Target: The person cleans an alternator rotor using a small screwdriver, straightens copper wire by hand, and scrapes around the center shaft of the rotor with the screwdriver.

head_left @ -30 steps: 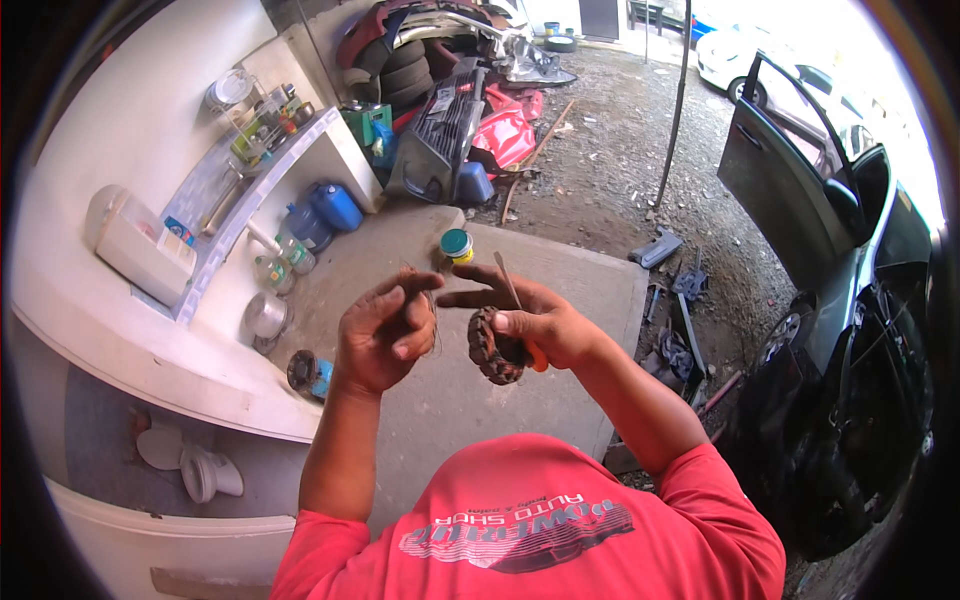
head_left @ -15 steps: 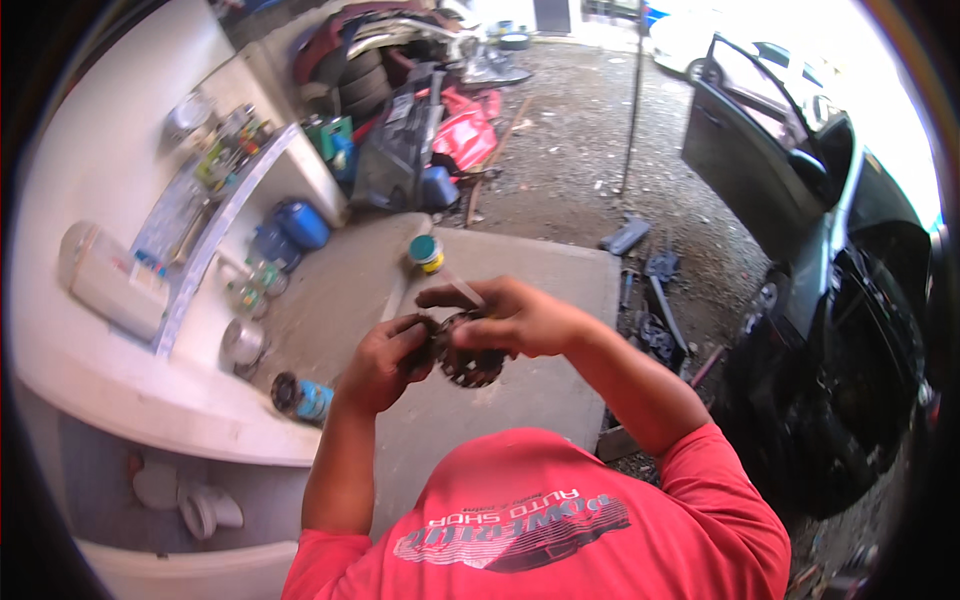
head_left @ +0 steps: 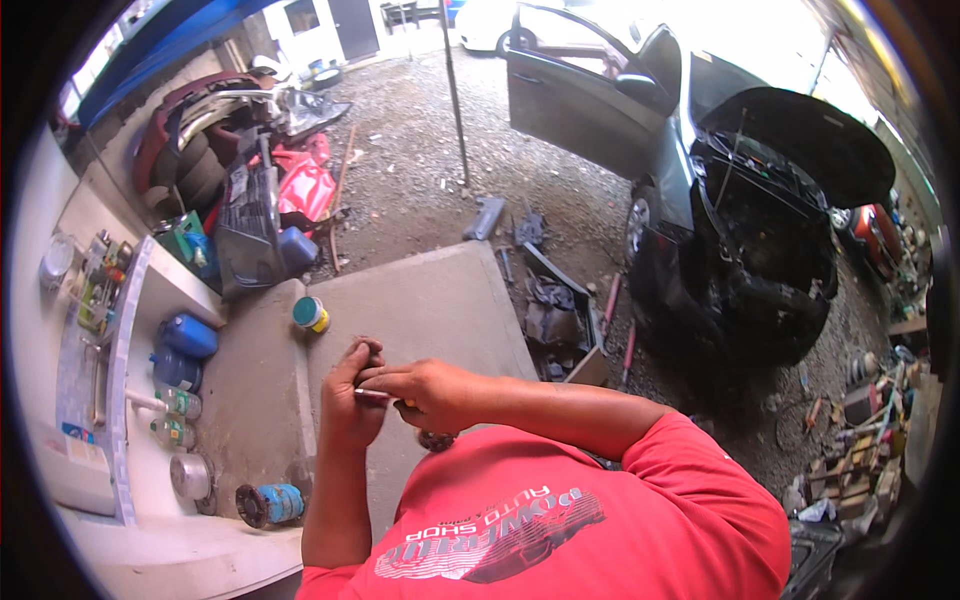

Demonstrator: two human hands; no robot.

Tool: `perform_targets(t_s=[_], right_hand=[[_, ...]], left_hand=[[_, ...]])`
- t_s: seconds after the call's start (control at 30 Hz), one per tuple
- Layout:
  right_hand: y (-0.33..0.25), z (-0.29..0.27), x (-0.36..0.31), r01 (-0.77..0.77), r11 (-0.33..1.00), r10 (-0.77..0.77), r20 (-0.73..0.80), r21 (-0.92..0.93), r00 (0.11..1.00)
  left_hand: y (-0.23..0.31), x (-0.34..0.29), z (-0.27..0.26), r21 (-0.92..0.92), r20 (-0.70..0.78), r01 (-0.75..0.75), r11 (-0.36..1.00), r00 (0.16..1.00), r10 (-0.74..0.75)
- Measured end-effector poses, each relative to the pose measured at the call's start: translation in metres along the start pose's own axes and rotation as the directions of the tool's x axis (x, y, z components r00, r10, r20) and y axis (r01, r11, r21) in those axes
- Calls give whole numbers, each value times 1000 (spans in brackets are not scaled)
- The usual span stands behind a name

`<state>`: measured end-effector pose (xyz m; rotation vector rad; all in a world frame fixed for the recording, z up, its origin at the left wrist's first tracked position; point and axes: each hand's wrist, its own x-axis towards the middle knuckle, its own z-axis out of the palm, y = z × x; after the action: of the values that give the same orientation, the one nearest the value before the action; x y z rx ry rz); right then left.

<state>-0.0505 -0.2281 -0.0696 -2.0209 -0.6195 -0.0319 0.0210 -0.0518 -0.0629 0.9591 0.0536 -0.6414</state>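
Observation:
My two hands are close together in front of my chest, above the concrete slab. My right hand (head_left: 425, 390) is closed round a thin pale tool (head_left: 372, 393), with a bit of yellow showing under the fingers. The tool's tip reaches across to my left hand (head_left: 350, 400), whose fingers are curled; what they hold, if anything, is hidden. Below my right hand, against the red shirt, shows part of a dark round metal piece (head_left: 437, 440); I cannot tell what supports it. A tub with a teal lid (head_left: 308, 312) stands on the slab beyond my hands.
The concrete slab (head_left: 420, 290) ends at gravel. A dark car (head_left: 740, 230) with open hood and door stands right. Car parts (head_left: 250, 220) are piled far left. Blue jugs (head_left: 190, 335), bottles and a blue can (head_left: 270, 505) line the left wall.
The view has swung right. My hands have left the round toothed metal piece they were both on; it is now lower, mostly hidden. The pale tool now points at my left hand.

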Motion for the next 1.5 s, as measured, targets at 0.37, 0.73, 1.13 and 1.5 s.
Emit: perform_targets(t_s=[0.37,0.73,1.13,1.5], right_hand=[[49,-35,-28,-303,703,446,-66,644,893],[50,-63,-18,-365,813,461,-119,453,879],[64,-86,-46,-372,874,478,-414,314,774],[98,-70,-68,-507,858,511,-251,89,822]], left_hand=[[-13,41,-34,319,439,283,905,802,-406],[-28,49,15,653,289,-20,757,930,-225],[-85,63,70,914,396,-404,36,907,144],[-101,93,43,906,363,-350,-238,932,9]])
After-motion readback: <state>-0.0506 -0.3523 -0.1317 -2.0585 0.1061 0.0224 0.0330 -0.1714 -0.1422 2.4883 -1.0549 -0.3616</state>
